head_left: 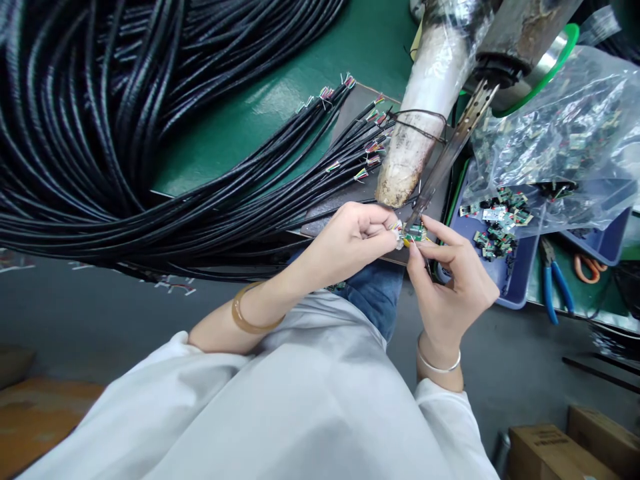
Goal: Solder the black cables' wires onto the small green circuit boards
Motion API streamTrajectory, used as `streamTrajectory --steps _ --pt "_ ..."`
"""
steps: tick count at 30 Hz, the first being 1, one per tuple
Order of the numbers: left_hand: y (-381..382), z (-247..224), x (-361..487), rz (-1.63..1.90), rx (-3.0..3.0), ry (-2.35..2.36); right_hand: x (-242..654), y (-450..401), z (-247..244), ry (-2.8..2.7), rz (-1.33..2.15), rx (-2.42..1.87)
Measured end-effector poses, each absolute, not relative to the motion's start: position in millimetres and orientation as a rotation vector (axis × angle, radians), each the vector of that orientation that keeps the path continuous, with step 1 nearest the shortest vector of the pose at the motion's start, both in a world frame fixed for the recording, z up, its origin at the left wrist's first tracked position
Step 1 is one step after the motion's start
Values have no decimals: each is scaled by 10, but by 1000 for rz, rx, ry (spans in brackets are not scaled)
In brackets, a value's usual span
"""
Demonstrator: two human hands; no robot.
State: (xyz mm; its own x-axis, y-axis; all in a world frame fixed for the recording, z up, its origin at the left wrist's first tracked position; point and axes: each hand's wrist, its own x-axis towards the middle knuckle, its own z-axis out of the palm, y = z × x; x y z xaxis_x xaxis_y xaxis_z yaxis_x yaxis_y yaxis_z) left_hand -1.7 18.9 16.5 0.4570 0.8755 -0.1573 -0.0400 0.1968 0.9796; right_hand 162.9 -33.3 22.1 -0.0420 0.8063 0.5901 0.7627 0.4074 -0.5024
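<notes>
Under the tip of a soldering iron (pixel 440 167) lies a small green circuit board (pixel 415 233). My left hand (pixel 353 239) is closed in a pinch on the end of a black cable, whose thin coloured wires (pixel 397 230) reach the board's left side. On the other side, my right hand (pixel 450 270) has its thumb and fingers round the board's right edge and front, gripping it. A pale, stained duct (pixel 413 140) ends just above my left fingertips. Many black cables (pixel 300 160) with stripped, coloured ends lie to the left.
A blue tray (pixel 520 280) of small boards stands to the right, partly under a clear plastic bag (pixel 565 133). Beyond it are blue-handled pliers (pixel 555 283) and orange-handled scissors (pixel 589 269). A green-rimmed spool (pixel 537 80) sits behind the iron.
</notes>
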Motion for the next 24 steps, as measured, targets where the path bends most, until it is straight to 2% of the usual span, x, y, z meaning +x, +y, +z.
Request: streamTrajectory --steps 14,21,24 --pt "181 153 -53 712 1236 871 1633 -382 187 -1853 51 -1377" --pt "62 177 -24 727 1402 862 1690 -418 159 -1624 342 -1480" --pt "-20 161 -39 839 1417 946 1692 -455 135 -1505 484 -1432"
